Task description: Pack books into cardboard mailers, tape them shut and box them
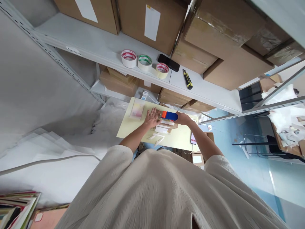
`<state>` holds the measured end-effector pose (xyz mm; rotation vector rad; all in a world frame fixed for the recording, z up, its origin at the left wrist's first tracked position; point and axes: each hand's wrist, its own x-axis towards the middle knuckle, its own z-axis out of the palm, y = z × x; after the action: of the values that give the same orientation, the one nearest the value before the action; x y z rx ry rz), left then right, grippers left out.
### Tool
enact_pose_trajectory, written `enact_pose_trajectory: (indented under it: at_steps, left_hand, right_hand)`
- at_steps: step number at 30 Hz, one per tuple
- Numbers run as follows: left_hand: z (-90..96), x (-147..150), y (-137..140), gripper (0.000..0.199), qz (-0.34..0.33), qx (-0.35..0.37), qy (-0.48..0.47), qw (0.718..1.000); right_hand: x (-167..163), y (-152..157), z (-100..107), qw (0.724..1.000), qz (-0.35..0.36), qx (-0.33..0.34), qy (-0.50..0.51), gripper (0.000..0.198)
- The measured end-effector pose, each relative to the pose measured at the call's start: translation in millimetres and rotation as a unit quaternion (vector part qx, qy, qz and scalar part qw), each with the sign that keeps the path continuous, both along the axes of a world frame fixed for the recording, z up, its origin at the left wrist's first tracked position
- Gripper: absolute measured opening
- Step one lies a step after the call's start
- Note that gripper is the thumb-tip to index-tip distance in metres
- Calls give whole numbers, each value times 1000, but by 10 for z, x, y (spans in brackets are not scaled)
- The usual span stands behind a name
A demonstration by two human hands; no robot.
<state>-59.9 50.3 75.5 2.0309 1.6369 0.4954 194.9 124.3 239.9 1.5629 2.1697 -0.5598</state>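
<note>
My right hand (pixel 183 118) is closed around the end of a blue and orange tape dispenser (pixel 171 115). The dispenser lies across the far part of a small package with white and brown cardboard faces (pixel 162 129). At the dispenser's left end, my left hand (pixel 152 117) rests with its fingers stretched out, near the package's left side. Several thin white strips (pixel 157 138) lie just in front of the package on the pale yellow tabletop (pixel 126 125). What the dispenser covers on the package is hidden.
A pink and yellow packet (pixel 137 109) lies at the table's left, a lit phone (pixel 193 138) at its right edge. The shelf (pixel 152 75) above holds tape rolls (pixel 144 62), a black phone (pixel 168 62), a utility knife (pixel 187 79) and cardboard boxes (pixel 135 28).
</note>
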Motion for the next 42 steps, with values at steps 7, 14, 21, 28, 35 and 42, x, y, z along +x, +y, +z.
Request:
enact_pose_trajectory:
  at_steps: [7, 14, 21, 28, 35, 42]
  left_hand:
    - [67, 8, 45, 96, -5, -21, 11, 1000]
    - [92, 64, 65, 96, -8, -32, 22, 999]
    - [126, 22, 74, 99, 1, -51, 54, 997]
    - [192, -3, 157, 101, -27, -100, 144, 984]
    - [233, 65, 187, 103, -12, -162, 172, 972]
    - [257, 133, 153, 104, 14, -175, 183, 967]
  right_hand:
    - [508, -9, 92, 1000, -16, 18, -5, 54]
    - [775, -94, -14, 999, -23, -11, 46, 60]
    - [1355, -63, 108, 998, -37, -26, 40, 57]
    - [2222, -105, 161, 997, -65, -50, -3, 56]
    - [2206, -62, -72, 998, -24, -63, -7, 53]
    - [2280, 28, -283, 996, -3, -85, 6, 58]
